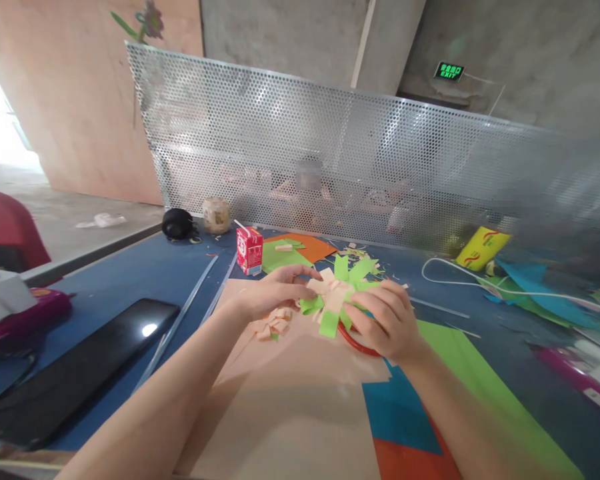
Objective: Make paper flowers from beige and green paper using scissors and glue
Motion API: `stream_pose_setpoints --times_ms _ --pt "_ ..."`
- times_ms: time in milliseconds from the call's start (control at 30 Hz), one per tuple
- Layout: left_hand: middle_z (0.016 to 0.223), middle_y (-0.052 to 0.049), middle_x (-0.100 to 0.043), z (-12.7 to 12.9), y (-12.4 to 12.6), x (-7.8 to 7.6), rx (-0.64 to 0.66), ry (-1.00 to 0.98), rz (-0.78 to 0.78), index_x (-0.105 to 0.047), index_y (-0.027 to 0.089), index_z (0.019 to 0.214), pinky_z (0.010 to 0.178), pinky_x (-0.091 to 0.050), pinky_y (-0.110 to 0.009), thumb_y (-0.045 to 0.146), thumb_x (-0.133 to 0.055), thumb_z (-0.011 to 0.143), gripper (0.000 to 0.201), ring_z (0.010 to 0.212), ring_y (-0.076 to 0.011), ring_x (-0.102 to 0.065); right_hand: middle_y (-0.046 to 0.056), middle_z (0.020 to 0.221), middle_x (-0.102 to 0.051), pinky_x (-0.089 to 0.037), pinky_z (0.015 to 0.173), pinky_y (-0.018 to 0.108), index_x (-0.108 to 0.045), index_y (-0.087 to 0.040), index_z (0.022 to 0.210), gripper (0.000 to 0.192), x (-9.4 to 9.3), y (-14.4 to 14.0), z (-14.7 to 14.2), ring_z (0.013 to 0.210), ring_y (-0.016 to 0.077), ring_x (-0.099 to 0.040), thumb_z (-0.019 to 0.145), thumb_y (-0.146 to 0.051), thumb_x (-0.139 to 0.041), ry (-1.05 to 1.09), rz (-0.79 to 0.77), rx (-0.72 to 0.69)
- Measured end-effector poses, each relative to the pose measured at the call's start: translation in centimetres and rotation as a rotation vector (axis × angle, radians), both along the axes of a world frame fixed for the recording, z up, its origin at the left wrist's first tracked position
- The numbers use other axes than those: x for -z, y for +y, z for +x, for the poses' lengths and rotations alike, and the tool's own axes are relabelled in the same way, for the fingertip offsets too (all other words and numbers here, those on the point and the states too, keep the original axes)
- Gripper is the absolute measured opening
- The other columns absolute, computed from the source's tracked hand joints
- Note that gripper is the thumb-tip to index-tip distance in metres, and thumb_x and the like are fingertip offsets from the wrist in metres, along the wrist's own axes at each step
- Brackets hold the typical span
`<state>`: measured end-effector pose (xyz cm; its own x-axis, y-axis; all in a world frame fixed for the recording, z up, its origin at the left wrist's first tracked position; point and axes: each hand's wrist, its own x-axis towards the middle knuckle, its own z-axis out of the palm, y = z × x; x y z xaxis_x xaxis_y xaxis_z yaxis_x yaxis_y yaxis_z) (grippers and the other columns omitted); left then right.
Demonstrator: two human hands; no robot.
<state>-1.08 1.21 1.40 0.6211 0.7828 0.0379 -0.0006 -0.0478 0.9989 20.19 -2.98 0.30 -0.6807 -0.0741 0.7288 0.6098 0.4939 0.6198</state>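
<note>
Above a peach paper sheet [300, 413] is a paper flower [336, 298] with a peach middle and bright green strips for petals. My right hand [387, 320] grips its right side, fingers curled over the green strips. At the flower's left edge, my left hand [280, 290] has its fingers bent around a curled green petal; its fingertips are partly hidden. A red ring-shaped handle [357, 341] shows under my right hand, the rest of it hidden. Cut peach paper pieces [273, 325] lie in a small heap below my left hand.
A black phone [80, 367] and clear strips [180, 320] lie left. A red drink carton [250, 250] stands behind my left hand. Green [485, 393] and blue [400, 407] sheets lie right. A white cable [480, 279] crosses the right side. A perforated metal screen [280, 133] edges the table.
</note>
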Motion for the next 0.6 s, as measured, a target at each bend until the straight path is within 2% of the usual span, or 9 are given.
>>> stream_pose_setpoints --times_ms 267,433,533,600 --pt "0.067 0.004 -0.045 -0.06 0.08 0.04 0.006 0.023 -0.017 -0.053 0.021 0.1 0.051 -0.035 -0.02 0.028 -0.062 0.067 0.035 0.059 -0.0071 -0.045 0.004 0.084 -0.058 -0.043 0.073 0.035 -0.053 -0.02 0.081 0.012 0.08 0.08 -0.16 0.081 0.0162 -0.051 0.073 -0.011 -0.056 -0.001 0.013 0.018" --pt "0.082 -0.001 -0.051 -0.18 0.03 -0.11 -0.01 0.058 -0.014 -0.051 0.02 0.103 0.054 -0.039 -0.022 0.032 -0.059 0.07 0.035 0.066 -0.009 -0.049 0.005 0.083 -0.06 -0.043 0.073 0.036 -0.053 -0.018 0.083 0.01 0.05 0.08 -0.18 0.082 0.017 -0.051 0.076 -0.011 -0.052 0.011 -0.014 0.011" --pt "0.098 -0.007 -0.052 -0.19 -0.02 -0.25 -0.087 0.079 0.093 -0.047 0.021 0.11 0.063 -0.043 -0.028 0.033 -0.059 0.07 0.044 0.082 -0.0154 -0.052 0.005 0.082 -0.061 -0.043 0.073 0.036 -0.053 -0.018 0.083 0.009 0.02 0.25 -0.1 0.082 0.0173 -0.051 0.077 -0.012 -0.051 -0.007 -0.033 0.028" --pt "0.107 -0.009 -0.051 -0.17 -0.04 -0.38 -0.166 0.067 0.25 -0.045 0.021 0.113 0.071 -0.043 -0.031 0.031 -0.063 0.066 0.051 0.093 -0.0188 -0.05 0.006 0.083 -0.062 -0.042 0.073 0.036 -0.054 -0.017 0.083 0.009 0.05 0.42 -0.03 0.082 0.0179 -0.051 0.076 -0.012 -0.052 -0.018 -0.047 0.054"
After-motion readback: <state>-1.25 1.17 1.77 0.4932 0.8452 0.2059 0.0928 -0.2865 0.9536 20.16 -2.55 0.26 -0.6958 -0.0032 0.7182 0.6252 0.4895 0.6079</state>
